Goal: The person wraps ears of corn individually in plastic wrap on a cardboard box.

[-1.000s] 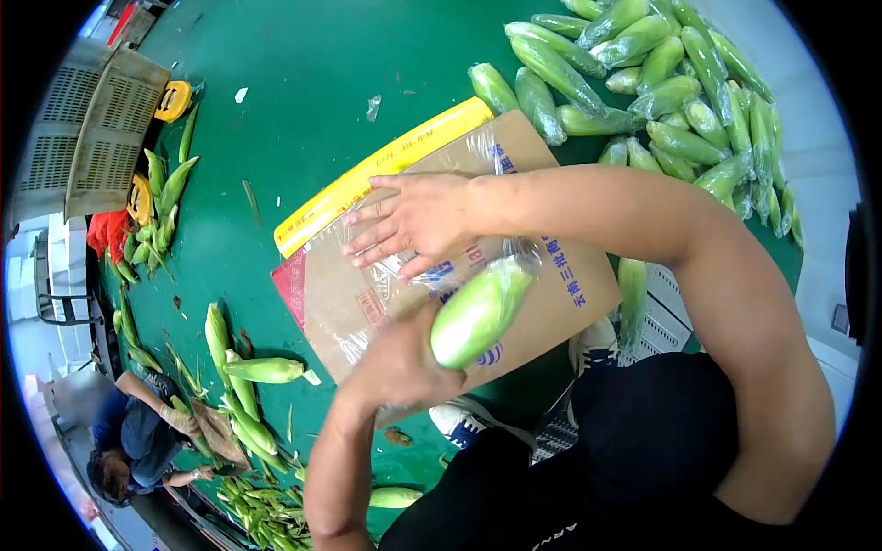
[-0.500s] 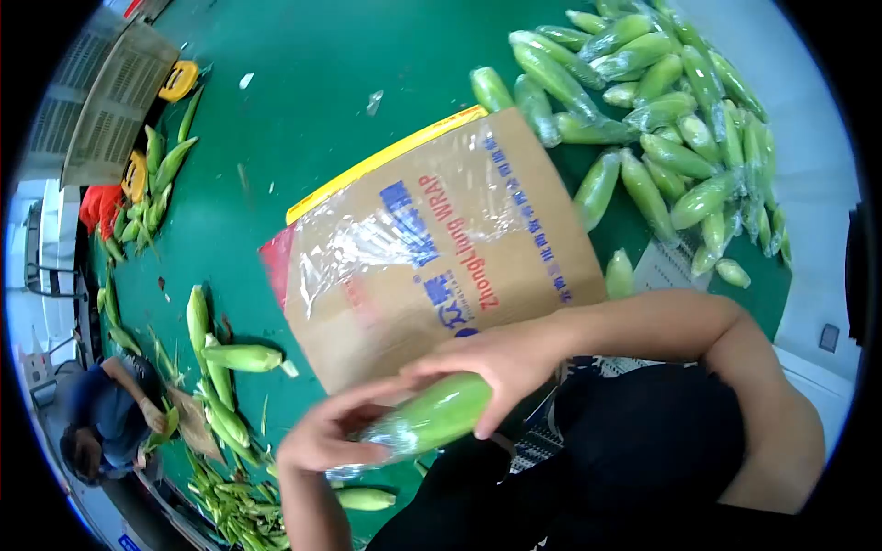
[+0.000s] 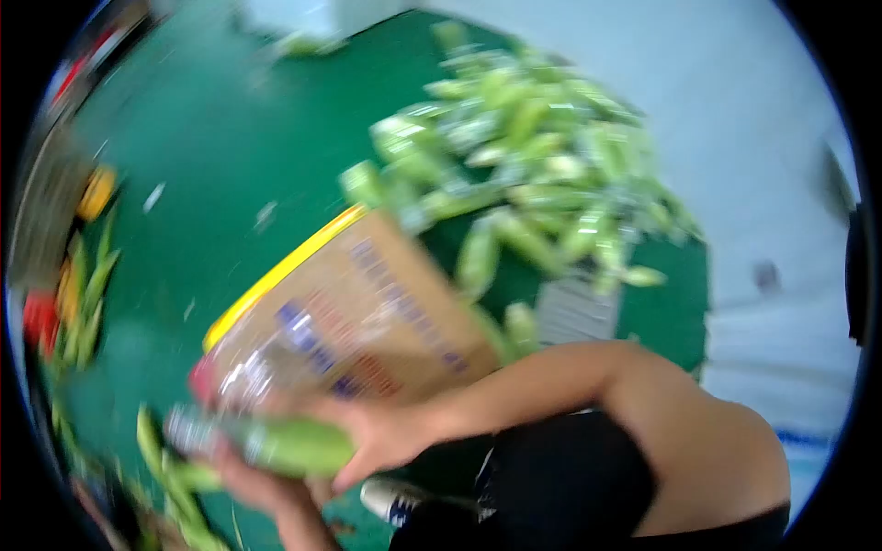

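Observation:
An ear of corn, green and partly covered in clear plastic film, lies across both my hands. My right hand is wrapped round its right end. Under its left part is my left hand, blurred, with the fingers curled against it. Crumpled film shows at the left end of the ear. Just behind my hands is a brown cardboard box printed in blue and red, with a yellow edge and film on its surface.
Many film-wrapped ears of corn are heaped at the back right of the green table. Unwrapped ears lie at the lower left. Yellow-handled things stand at the left edge. A shoe shows below.
The view has swung, so the box and heap appear further left and the heap blurred. My hands have shifted left with the corn, which now lies more level.

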Available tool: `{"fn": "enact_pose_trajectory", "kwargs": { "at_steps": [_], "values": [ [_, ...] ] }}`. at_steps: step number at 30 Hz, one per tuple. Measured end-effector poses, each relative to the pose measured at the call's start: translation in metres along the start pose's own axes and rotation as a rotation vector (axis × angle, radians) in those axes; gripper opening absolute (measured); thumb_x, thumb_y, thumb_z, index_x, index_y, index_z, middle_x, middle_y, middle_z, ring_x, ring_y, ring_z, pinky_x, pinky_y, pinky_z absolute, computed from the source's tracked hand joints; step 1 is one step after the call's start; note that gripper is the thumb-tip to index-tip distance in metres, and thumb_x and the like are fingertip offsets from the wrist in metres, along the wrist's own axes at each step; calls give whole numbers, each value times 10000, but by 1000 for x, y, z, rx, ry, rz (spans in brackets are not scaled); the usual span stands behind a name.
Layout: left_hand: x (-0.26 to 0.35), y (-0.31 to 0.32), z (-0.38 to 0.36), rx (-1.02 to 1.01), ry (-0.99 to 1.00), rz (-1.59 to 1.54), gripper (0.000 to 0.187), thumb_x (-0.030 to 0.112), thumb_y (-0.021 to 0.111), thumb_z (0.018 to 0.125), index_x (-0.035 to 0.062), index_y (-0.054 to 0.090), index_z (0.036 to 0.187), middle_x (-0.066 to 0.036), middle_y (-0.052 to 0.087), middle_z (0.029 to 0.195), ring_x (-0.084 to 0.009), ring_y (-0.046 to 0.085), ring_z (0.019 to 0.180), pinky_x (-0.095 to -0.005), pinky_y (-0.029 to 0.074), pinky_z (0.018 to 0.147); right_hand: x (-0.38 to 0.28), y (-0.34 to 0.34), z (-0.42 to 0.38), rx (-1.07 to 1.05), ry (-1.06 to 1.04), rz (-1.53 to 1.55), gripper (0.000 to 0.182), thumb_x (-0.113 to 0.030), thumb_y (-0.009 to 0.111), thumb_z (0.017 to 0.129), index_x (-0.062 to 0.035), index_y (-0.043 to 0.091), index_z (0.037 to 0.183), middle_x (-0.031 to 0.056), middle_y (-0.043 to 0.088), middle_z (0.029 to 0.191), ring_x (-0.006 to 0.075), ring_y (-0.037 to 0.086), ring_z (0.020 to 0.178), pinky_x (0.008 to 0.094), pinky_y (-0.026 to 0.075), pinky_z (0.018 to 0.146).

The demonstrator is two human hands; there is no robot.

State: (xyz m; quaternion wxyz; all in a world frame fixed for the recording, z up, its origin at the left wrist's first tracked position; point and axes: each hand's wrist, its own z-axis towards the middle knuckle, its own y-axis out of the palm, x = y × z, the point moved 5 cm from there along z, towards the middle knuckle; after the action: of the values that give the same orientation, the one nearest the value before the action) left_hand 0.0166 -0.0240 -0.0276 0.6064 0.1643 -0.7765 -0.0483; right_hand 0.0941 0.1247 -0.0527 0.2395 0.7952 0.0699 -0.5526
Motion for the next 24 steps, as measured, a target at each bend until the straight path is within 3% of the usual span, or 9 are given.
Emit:
{"fn": "enact_pose_trajectory", "kwargs": {
  "at_steps": [3, 6, 9, 14, 16, 17, 19, 21, 24],
  "values": [
    [-19, -62, 56, -170, 576, 309, 500, 343, 417, 1126, -54, 598, 1370, -175, 664, 1341, -235, 625, 1208, -418, 455, 1090, 1, -77, -31, 134, 79, 143, 975, -246, 806, 823, -10, 254, 1591, 208, 456, 1511, 299, 429, 1428, 420, 360, 1186],
    [-20, -210, 118, 362, 394, 454, 339, 268, 533, 1101, -22, 661, 1220, -91, 694, 1122, -163, 634, 1019, -325, 470, 965, 1, -195, -70, 553, -32, 204, 816, -265, 725, 892, -23, 321, 1557, 195, 512, 1455, 287, 471, 1385, 410, 386, 1161],
    [-56, -358, 154, 993, 21, 1002, 631, 450, 660, 998, -61, 546, 1349, -183, 679, 1211, -330, 631, 1127, -404, 484, 1018, -3, -358, -152, 1003, -255, 149, 667, -285, 643, 960, -35, 388, 1524, 182, 568, 1399, 274, 514, 1343, 400, 411, 1135],
    [-90, -430, 199, 717, -203, 925, 848, 425, 889, 781, -95, 544, 1355, -225, 686, 1240, -393, 681, 1083, -418, 539, 981, -8, -541, -268, 1395, -496, -137, 473, -317, 508, 1074, -56, 500, 1468, 160, 662, 1306, 253, 585, 1271, 382, 454, 1093],
    [-101, -441, 203, 861, -180, 464, 546, 211, 902, 713, -69, 674, 1122, -157, 711, 1110, -341, 708, 938, -464, 591, 843, 7, -481, -235, 1464, -213, -516, 418, -367, 488, 1087, -79, 602, 1368, 111, 689, 1185, 230, 611, 1128, 372, 473, 996],
    [-91, -419, 195, 838, -137, 298, 489, 113, 840, 726, -44, 661, 1153, -131, 700, 1056, -327, 697, 887, -487, 594, 792, 6, -407, -187, 1502, 44, -740, 416, -410, 494, 1078, -97, 681, 1279, 66, 697, 1083, 210, 623, 998, 365, 482, 908],
    [-57, -352, 175, 688, 328, 430, 634, -3, 730, 740, -5, 534, 1343, -157, 653, 1219, -281, 654, 1010, -417, 562, 871, 16, -305, -113, 1065, 69, -688, 358, -389, 647, 1009, -52, 729, 1096, 17, 692, 958, 176, 621, 840, 339, 512, 777],
    [-7, -249, 144, 264, 435, 439, 785, -54, 748, 757, 12, 418, 1466, -157, 585, 1318, -272, 612, 1137, -407, 536, 970, -11, -217, -64, 928, 233, -925, 396, -418, 706, 958, -29, 717, 885, 131, 679, 839, 245, 641, 768, 374, 520, 737],
    [37, -99, 109, -129, 655, 763, 844, -79, 757, 714, 25, 437, 1488, -113, 554, 1362, -252, 575, 1232, -393, 467, 1073, -44, -175, -34, 885, 344, -1170, 435, -450, 712, 940, -23, 702, 859, 157, 677, 849, 319, 673, 845, 418, 526, 750]
  ]
}}
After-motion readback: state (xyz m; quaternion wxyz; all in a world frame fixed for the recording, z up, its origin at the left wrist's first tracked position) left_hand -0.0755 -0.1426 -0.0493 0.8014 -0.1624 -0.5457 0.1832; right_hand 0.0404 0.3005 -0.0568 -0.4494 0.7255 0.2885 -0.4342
